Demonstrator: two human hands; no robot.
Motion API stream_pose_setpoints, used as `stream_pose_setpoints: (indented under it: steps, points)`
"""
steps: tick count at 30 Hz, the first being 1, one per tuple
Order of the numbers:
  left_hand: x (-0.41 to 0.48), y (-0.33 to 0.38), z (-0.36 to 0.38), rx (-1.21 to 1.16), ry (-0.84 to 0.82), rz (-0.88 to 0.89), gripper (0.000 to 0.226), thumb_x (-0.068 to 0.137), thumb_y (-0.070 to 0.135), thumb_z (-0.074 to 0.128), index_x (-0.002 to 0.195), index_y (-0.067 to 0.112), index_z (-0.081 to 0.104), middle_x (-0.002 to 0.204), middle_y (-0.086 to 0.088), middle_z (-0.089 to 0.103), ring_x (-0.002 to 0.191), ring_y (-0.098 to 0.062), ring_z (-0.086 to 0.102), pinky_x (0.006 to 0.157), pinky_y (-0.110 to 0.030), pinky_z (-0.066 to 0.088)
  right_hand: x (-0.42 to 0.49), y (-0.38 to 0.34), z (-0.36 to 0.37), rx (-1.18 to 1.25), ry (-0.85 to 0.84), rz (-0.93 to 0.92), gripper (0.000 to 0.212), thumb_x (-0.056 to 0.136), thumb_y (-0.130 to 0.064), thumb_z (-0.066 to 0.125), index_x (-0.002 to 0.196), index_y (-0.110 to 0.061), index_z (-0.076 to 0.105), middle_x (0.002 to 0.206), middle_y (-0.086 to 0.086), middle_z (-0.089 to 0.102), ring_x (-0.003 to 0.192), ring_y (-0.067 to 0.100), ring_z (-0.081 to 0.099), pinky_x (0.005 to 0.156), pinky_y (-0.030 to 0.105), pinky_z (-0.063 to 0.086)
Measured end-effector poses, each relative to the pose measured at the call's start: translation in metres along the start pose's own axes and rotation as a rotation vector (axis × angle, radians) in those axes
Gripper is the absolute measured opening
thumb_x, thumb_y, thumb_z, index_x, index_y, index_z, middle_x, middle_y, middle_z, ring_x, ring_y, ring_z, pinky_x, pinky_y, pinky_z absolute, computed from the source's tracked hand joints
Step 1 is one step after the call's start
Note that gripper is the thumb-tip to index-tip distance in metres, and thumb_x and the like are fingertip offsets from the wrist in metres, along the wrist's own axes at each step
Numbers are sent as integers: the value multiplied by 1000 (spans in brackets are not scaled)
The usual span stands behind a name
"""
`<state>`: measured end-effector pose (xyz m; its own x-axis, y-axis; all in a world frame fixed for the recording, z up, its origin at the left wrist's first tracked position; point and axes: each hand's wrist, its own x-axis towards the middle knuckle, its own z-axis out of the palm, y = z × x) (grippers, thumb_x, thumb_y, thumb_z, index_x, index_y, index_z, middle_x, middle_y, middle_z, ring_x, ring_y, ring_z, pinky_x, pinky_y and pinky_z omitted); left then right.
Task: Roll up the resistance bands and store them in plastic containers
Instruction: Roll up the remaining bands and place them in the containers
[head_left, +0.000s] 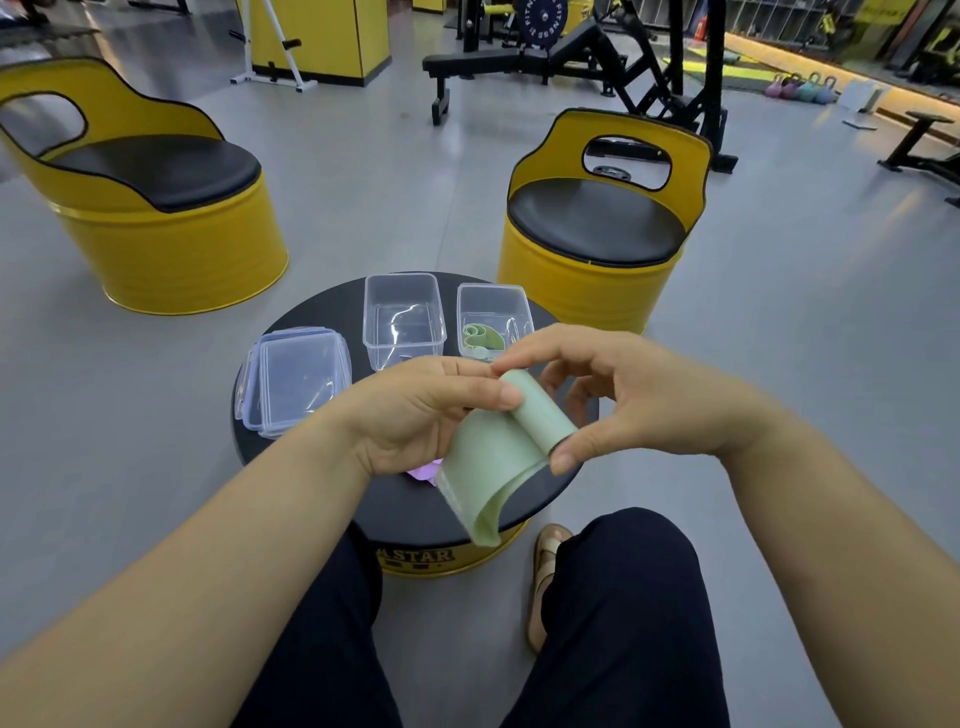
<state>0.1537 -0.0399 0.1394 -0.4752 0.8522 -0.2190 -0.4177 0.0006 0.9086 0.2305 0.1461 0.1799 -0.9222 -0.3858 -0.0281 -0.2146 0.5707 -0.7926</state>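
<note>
- My left hand (415, 421) and right hand (644, 395) hold a pale green band (493, 467) in the air, over the near edge of the surface (332, 312).
- Left fingers (488, 397) are curled on the band, with the thumb pressed on the left end of the roll.
- Right fingers (569, 452) pinch the roll, thumb at its near end and index on top at the far end.
- The top part of the band is wound into a short roll between my hands. The rest hangs loose as a flat loop, down past the near rim of the surface.
- The surface is round and black, on top of a yellow drum.
- Empty box (404, 317): clear, open top, at the far middle of the surface.
- Second box (493, 306): just right of the empty one. I cannot tell if they touch.
- Rolled band (480, 336): darker green, lying on the bottom of the second box.
- Lids (296, 382): clear, stacked on the left of the surface.
- Pink thing (423, 473): on the surface, mostly hidden under my left hand. I cannot tell what it is.
- Two yellow chairs (156, 234) with black seats stand on the grey floor beyond the surface.
- My knees are in dark trousers at the bottom. A sandal (545, 577) is on the floor right of the drum.
</note>
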Motion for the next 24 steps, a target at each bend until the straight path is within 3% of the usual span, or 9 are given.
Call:
stream_pose_setpoints:
  steps: [3, 5, 8, 11, 13, 16, 17, 20, 24]
  points:
    - [0, -1, -1, 9, -35, -17, 26, 73, 9, 69, 97, 0, 69, 93, -12, 69, 78, -21, 68, 67, -29, 55, 0, 1, 2, 4, 19, -21, 62, 57, -35, 83, 114, -29, 59, 106, -7, 61, 88, 12, 58, 72, 38, 52]
    - [0, -2, -2, 2, -73, -17, 48, 63, 18, 83, 103, -2, 67, 97, -14, 69, 82, -22, 69, 70, -29, 56, -1, 2, 3, 44, 41, -31, 58, 54, -39, 82, 107, -35, 61, 91, 0, 62, 78, 9, 57, 69, 37, 50]
    - [-1, -3, -1, -18, -109, -10, 54, 60, 31, 83, 101, -1, 68, 94, -12, 70, 81, -20, 69, 69, -27, 55, -1, 7, 3, 119, 68, -38, 54, 51, -39, 83, 101, -41, 63, 78, 2, 57, 69, 11, 51, 65, 34, 47]
    - [-4, -2, 6, 69, -98, -25, 26, 61, 25, 73, 82, 9, 75, 78, -4, 71, 68, -13, 68, 61, -21, 53, -2, 12, 2, 215, 95, -54, 56, 49, -34, 84, 101, -36, 64, 81, 3, 56, 70, 12, 50, 63, 25, 45]
    - [-6, -2, 10, 168, -63, -47, 6, 62, 13, 77, 67, 14, 75, 66, 0, 69, 57, -9, 64, 54, -18, 50, -3, 17, 1, 322, 103, -68, 60, 44, -35, 89, 99, -36, 67, 89, 6, 59, 78, 16, 53, 67, 24, 47]
    - [-5, -4, 12, 263, 15, -52, 6, 64, 13, 72, 59, 15, 73, 59, 2, 66, 52, -8, 61, 50, -16, 47, -2, 22, 2, 482, 95, -86, 61, 42, -45, 91, 99, -36, 69, 100, 1, 65, 92, 24, 57, 76, 27, 52]
    - [-5, -3, 13, 290, 35, -53, 1, 62, 15, 73, 61, 15, 73, 61, 1, 67, 54, -9, 62, 52, -17, 48, -1, 23, 3, 521, 93, -92, 62, 42, -46, 91, 99, -34, 70, 101, -2, 67, 94, 23, 59, 77, 26, 53]
    - [-3, -6, 14, 353, 58, -39, 17, 58, 12, 83, 71, 13, 73, 70, -3, 70, 63, -13, 65, 58, -20, 51, 0, 24, 6, 586, 92, -100, 62, 43, -45, 90, 99, -31, 71, 102, -3, 69, 95, 19, 61, 78, 26, 53]
    - [-4, -7, 17, 338, 84, -25, 23, 57, 16, 76, 77, 9, 70, 70, -2, 70, 63, -11, 65, 57, -19, 51, 0, 25, 4, 593, 86, -66, 64, 42, -45, 91, 101, -30, 72, 102, -3, 70, 95, 16, 63, 78, 24, 53]
